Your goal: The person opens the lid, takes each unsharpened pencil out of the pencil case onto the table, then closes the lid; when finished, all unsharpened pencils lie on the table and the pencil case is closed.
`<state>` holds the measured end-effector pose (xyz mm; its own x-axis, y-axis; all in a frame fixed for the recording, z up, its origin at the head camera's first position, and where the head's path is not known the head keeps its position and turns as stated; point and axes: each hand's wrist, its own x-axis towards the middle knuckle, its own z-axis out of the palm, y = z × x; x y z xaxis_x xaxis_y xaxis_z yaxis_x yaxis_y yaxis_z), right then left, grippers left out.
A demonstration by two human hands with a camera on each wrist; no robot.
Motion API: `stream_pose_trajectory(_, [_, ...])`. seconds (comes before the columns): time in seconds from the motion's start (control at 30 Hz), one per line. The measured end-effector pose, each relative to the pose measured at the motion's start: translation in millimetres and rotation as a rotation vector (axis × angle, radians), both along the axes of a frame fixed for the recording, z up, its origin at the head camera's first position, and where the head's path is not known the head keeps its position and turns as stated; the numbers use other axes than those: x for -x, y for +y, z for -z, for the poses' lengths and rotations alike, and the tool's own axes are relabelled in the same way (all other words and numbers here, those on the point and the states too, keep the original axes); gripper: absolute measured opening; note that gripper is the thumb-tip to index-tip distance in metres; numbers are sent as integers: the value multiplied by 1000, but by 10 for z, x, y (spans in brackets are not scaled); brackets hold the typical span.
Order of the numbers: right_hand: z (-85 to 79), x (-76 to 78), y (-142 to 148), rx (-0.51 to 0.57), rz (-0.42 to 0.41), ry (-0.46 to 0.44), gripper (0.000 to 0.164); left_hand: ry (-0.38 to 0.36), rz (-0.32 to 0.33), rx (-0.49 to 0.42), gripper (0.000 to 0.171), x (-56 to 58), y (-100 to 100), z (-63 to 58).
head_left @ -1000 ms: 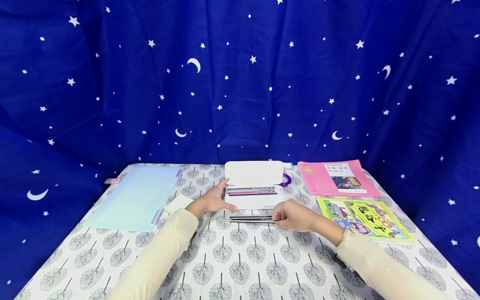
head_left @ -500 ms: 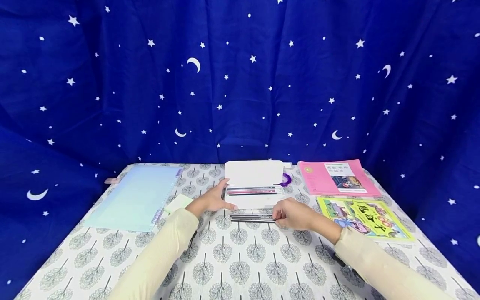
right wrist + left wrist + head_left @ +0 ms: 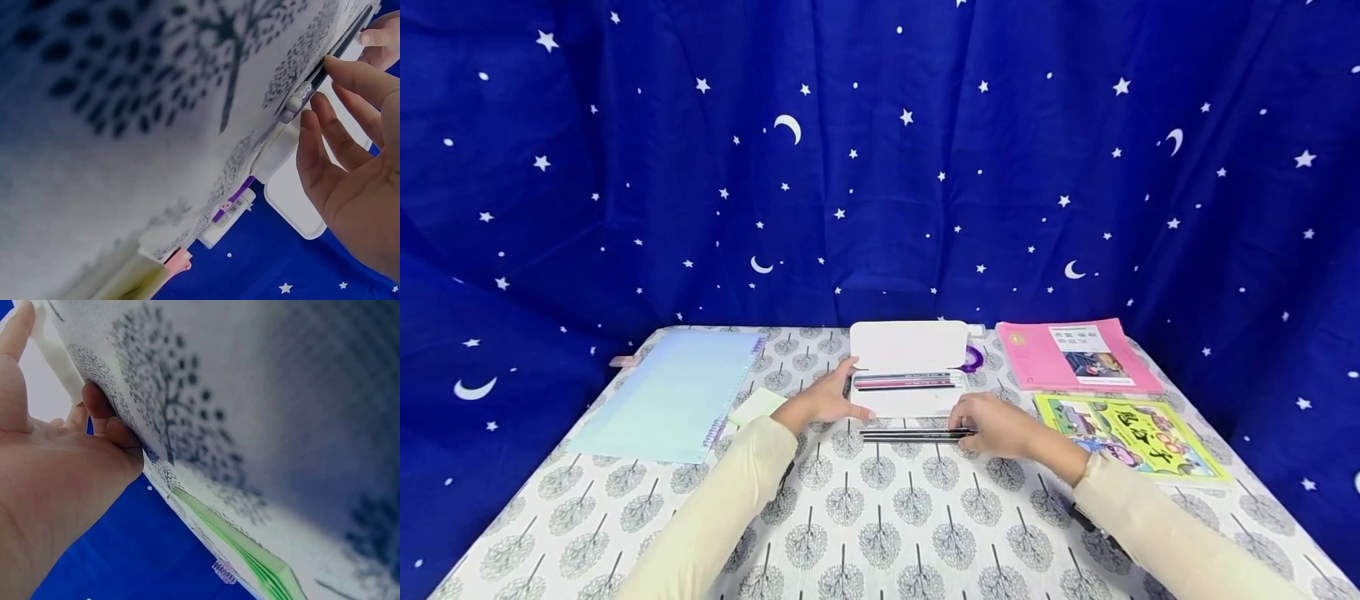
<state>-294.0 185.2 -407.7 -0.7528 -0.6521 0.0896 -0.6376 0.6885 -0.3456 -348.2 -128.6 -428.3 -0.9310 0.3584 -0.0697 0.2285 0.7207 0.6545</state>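
Note:
A white pencil case [image 3: 908,407] lies with its lid [image 3: 908,346] raised at the back, and several dark and red pencils [image 3: 902,381] lie in its rear part. My left hand [image 3: 827,398] holds the case's left end, thumb at the front corner and fingers toward the hinge. In front of the case, a few black pencils [image 3: 906,435] lie side by side on the cloth. My right hand [image 3: 996,425] pinches them near their right ends between thumb and fingers. White-tipped ends with silvery bands [image 3: 301,99] show at the fingertips in the right wrist view.
A purple tape roll [image 3: 972,359] and a white bottle [image 3: 228,222] are beside the case. Right lie a pink book [image 3: 1037,358] and a yellow picture book [image 3: 1187,433]. Left are a pale blue spiral notebook [image 3: 662,400] and a green note pad [image 3: 756,406]. A blue curtain [image 3: 880,167] hangs behind.
My right hand has slid slightly right along the black pencils, which now lie closer together and more even. The left hand and the pencil case have stayed in place.

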Motion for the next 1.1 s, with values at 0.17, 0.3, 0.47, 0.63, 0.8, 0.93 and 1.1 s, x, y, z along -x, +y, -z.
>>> stream_pose_trajectory(0.17, [14,29,25,-14,1,-20,21,-1,2,-6,116,-10,1,-5])
stream_pose_trajectory(0.3, [20,54,38,-16,-2,-27,19,-2,4,-7,116,-6,0,-1])
stream_pose_trajectory(0.47, [26,74,36,-20,-17,-19,18,-10,-1,2,117,-2,-4,3])
stream_pose_trajectory(0.63, [19,72,26,-12,-20,-27,24,-13,-3,4,118,0,-4,-10])
stream_pose_trajectory(0.8, [9,72,27,-11,-5,-47,26,-8,0,6,118,5,-3,-8])
stream_pose_trajectory(0.93, [16,75,34,-21,-3,-37,21,-6,1,10,117,2,-2,-5])
stream_pose_trajectory(1.1, [18,69,34,-29,0,-22,18,-7,-1,15,116,-11,0,-8])
